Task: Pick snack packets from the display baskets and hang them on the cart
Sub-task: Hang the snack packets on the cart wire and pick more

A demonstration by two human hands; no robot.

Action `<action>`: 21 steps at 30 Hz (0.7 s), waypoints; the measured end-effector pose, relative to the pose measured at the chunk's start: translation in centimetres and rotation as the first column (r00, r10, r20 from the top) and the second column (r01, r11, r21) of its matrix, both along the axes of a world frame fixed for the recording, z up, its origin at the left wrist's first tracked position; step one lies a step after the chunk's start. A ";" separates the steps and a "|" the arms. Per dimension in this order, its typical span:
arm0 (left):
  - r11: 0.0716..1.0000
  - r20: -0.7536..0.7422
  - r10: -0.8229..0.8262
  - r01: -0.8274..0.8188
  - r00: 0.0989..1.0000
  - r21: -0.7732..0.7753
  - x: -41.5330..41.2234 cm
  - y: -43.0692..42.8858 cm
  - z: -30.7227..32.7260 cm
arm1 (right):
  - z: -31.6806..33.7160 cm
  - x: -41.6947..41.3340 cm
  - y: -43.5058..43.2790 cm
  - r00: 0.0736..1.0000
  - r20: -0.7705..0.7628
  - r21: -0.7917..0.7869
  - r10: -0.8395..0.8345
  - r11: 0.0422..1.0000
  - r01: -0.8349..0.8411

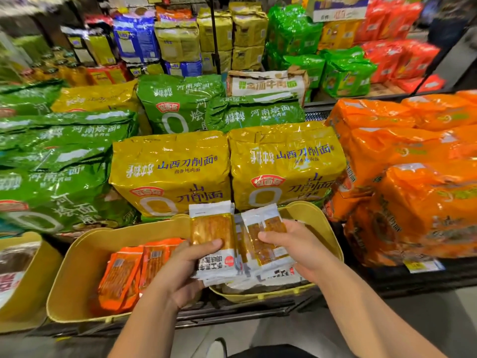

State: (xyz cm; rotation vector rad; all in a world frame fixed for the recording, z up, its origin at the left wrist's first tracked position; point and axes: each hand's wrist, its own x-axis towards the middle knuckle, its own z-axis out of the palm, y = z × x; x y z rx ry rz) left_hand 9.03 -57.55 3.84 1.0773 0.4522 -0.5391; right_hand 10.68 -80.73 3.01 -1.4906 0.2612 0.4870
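While the left hand pinches one white-edged clear plastic snack packet and the right hand pinches its twin, both over the yellow plastic basket's near edge, the slick film could slip and drop them back.

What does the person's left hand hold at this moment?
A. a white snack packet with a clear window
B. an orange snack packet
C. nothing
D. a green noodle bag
A: the left hand grips a white snack packet, its thumb laid across the clear window, while the orange snack packets lie in the yellow basket.
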 end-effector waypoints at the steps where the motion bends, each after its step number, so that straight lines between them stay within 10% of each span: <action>1: 0.999 0.009 0.040 -0.040 0.999 0.000 0.2 0.2 -0.2 | 0.0 0.0 0.0 1.000 -0.002 -0.002 0.002 1.000 -0.002; 12: 1.000 0.081 0.003 -0.005 0.997 0.026 0.5 0.6 1.1 | 0.4 -0.1 0.5 0.999 -0.024 0.027 -0.035 0.999 0.036; 17: 0.998 0.137 0.008 -0.016 0.990 0.055 1.0 2.2 1.3 | -0.3 1.2 -2.6 0.999 0.005 -0.333 -0.034 0.942 0.033; 21: 0.998 0.147 -0.050 0.044 0.988 0.039 1.5 2.1 1.5 | -1.7 1.4 -1.5 0.983 0.144 -0.757 0.118 0.652 0.033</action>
